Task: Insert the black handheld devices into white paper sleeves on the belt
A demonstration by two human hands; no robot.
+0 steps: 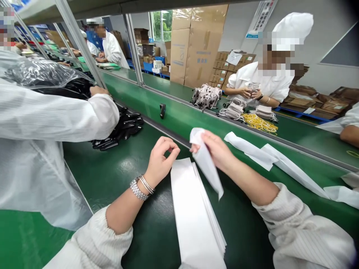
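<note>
One white strip point(208, 170) is pinched in the right hand point(218, 151), above the green table point(154, 231). The left hand point(159, 162) curls finger and thumb together, holding nothing I can see, near the white stack point(190, 213). Moving one strip seems the step; next probably needs a gentle let-go.
</note>
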